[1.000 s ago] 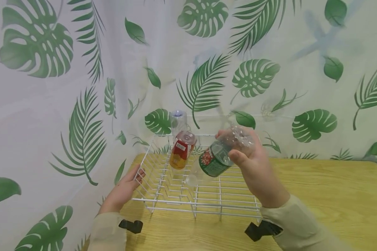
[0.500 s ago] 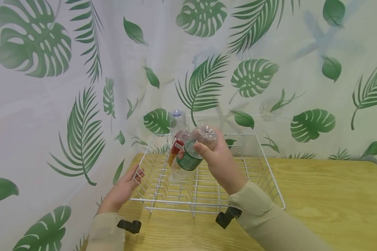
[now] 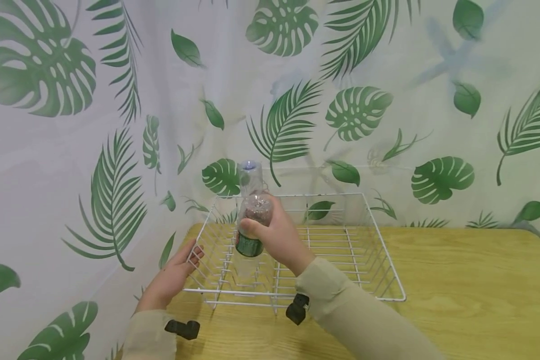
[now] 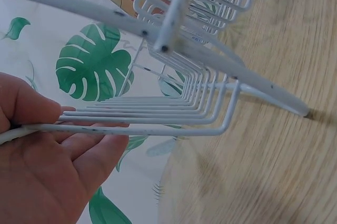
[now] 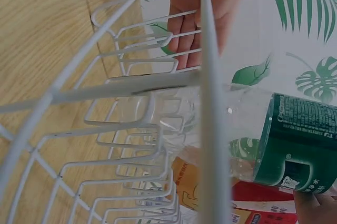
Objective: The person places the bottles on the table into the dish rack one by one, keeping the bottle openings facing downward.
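My right hand point(image 3: 288, 240) grips a clear plastic bottle point(image 3: 249, 246) with a green label, held base up and neck down over the left part of the white wire dish rack point(image 3: 382, 244). In the right wrist view the bottle point(image 5: 303, 140) has its neck among the rack's wire loops. My left hand point(image 3: 180, 270) holds the rack's left end; in the left wrist view a rim wire runs between its thumb and fingers. Beside the bottle is a red and yellow can point(image 5: 263, 195), hidden behind bottle and hand in the head view.
A clear bottle point(image 3: 250, 175) with a bluish top stands at the rack's back left. The rack rests on a wooden table point(image 3: 468, 280). A white curtain point(image 3: 387, 60) with green leaves hangs close behind and at the left.
My right hand has carried the bottle left across the rack and turned it from tilted to nearly upright, neck down. It now covers the can. The left hand stays at the rack's end.
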A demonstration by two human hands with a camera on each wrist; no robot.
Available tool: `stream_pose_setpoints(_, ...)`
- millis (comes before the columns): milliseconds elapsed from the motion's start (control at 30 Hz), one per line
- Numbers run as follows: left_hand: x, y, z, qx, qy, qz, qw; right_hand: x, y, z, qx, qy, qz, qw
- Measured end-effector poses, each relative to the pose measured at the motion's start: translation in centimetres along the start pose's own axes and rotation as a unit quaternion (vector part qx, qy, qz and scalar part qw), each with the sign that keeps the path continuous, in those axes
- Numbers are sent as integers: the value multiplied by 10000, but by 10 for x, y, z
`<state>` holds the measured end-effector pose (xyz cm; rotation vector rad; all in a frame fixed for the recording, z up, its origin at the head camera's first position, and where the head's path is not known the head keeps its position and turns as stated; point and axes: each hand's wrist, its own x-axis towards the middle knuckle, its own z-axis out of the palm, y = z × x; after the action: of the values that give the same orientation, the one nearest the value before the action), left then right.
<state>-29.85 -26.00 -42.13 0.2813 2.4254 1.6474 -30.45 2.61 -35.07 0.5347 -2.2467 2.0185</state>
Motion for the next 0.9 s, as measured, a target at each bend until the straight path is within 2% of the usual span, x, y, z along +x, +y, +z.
stream_pose_setpoints(233, 0, -2, 0, -34, 78, 9, 10000, 4, 7, 4, 86, -164, 195, 9996)
stream_pose_setpoints(467, -3, 2, 0, -40, 24, -40, 10000, 9, 6, 8, -420, -436, 497, 9969)
stream_pose_setpoints(700, -1, 0, 2, -20, 69, 61, 10000, 12, 15, 8, -644, -371, 495, 9960)
stream_pose_setpoints(900, -2, 2, 0, 46, 82, 70, 9999, 12, 13, 9, -971, -266, 453, 9939)
